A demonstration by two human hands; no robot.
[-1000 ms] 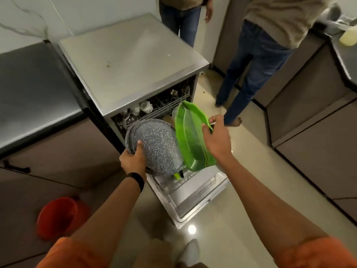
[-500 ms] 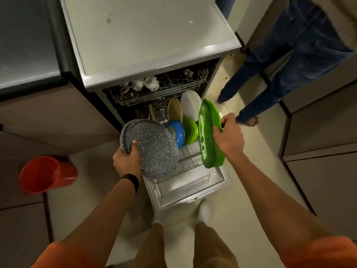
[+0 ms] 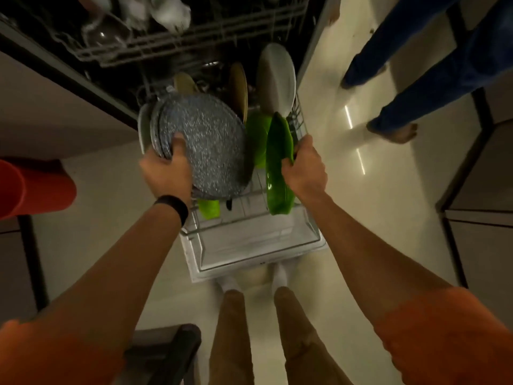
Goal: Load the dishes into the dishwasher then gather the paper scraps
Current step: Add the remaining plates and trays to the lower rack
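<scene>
Head view: left hand (image 3: 166, 173) grip clamped on stacked speckled grey plates (image 3: 211, 145), frame centre; right hand (image 3: 304, 168) grip clamped on green dish (image 3: 279, 162), on edge in dishwasher lower rack (image 3: 301, 123), just right of them.

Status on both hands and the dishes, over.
Left hand grips speckled plates. Right hand holds green dish on edge at lower rack. Racked dishes close beside.

The plates (image 3: 211, 145) at centre have a speckled grey, matt, stone-like face. The green tray (image 3: 279, 165) beside them looks like glossy plastic. The rack (image 3: 256, 195) below is thin metal wire. The floor (image 3: 361, 218) at right is polished, mirroring lights.
</scene>
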